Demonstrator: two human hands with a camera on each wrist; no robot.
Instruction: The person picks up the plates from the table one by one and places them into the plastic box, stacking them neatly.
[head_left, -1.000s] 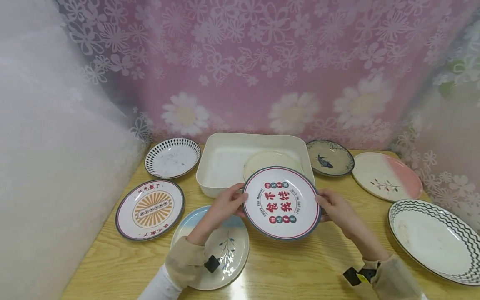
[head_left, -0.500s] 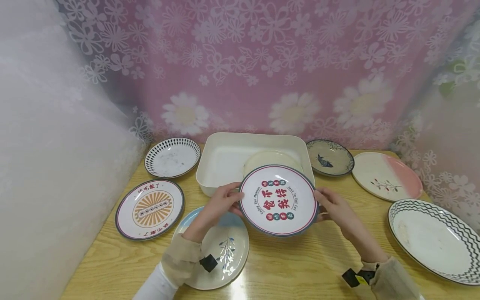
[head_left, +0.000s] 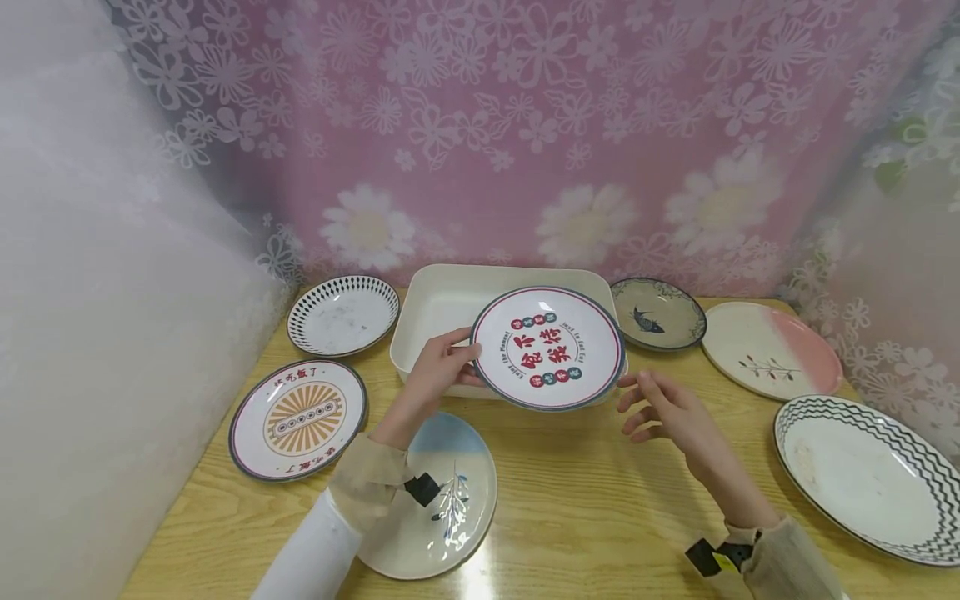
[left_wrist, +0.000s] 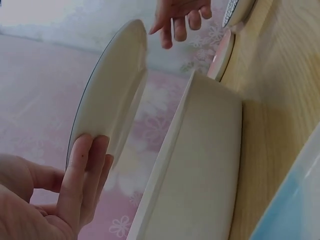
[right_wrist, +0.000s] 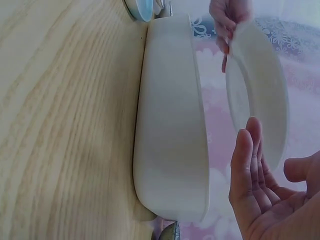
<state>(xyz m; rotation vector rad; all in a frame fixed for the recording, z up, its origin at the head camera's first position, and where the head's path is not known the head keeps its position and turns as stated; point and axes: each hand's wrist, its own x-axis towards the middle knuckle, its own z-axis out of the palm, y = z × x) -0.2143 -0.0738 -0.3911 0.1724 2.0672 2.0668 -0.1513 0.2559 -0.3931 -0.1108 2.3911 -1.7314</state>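
In the head view, a round white plate (head_left: 547,350) with red characters and a dark blue rim hangs tilted over the front of a white rectangular basin (head_left: 427,329). My left hand (head_left: 435,367) holds its left edge, thumb on the face side. From the left wrist view, the fingers (left_wrist: 75,170) press against the plate's pale underside (left_wrist: 112,95). Close to the right edge of the plate is my right hand (head_left: 671,412), fingers spread and loosely bent, holding nothing. The right wrist view shows its fingers near the plate's underside (right_wrist: 270,95). The held plate covers part of the basin's inside.
A blue-and-cream plate (head_left: 457,500) lies in front of the left forearm. Leftward are a sunburst plate (head_left: 307,421) and a black-diamond-rimmed plate (head_left: 345,321). At right lie a fish plate (head_left: 660,315), a pink-and-cream plate (head_left: 772,350) and a zigzag-rimmed dish (head_left: 862,475).
The plate has moved forward from above the table to over the basin, in the left hand. My right hand has let go of its right edge, and its fingers have spread.
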